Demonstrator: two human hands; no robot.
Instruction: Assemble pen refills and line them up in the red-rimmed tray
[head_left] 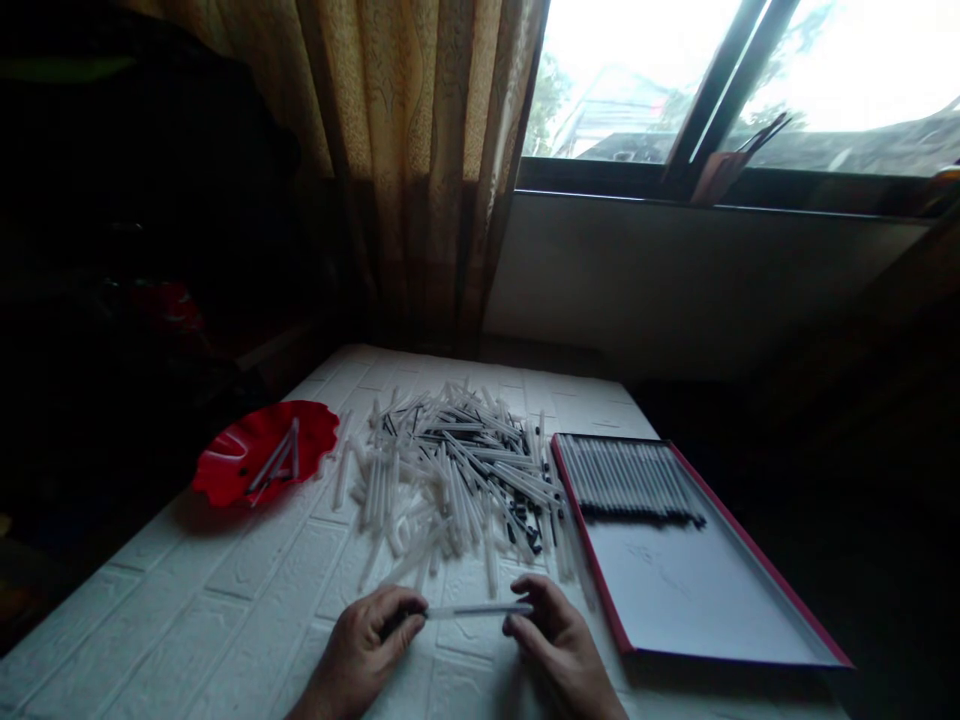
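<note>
A pen with a clear, whitish barrel lies level between my two hands, low in the middle of the head view. My left hand pinches its left end between thumb and fingers, where a bit of dark shows. At the other end, the thumb and fingers of my right hand close around the barrel. A small dark spot shows at the right thumb; I cannot make out what it is. Just beyond my hands spreads a heap of loose pen barrels, with small black caps at its right side.
A shallow red-edged box on the right holds a row of pens with black ends towards me. On the left, a red scalloped dish holds several thin pen parts. All rest on a white brick-patterned table. A curtain and window stand behind.
</note>
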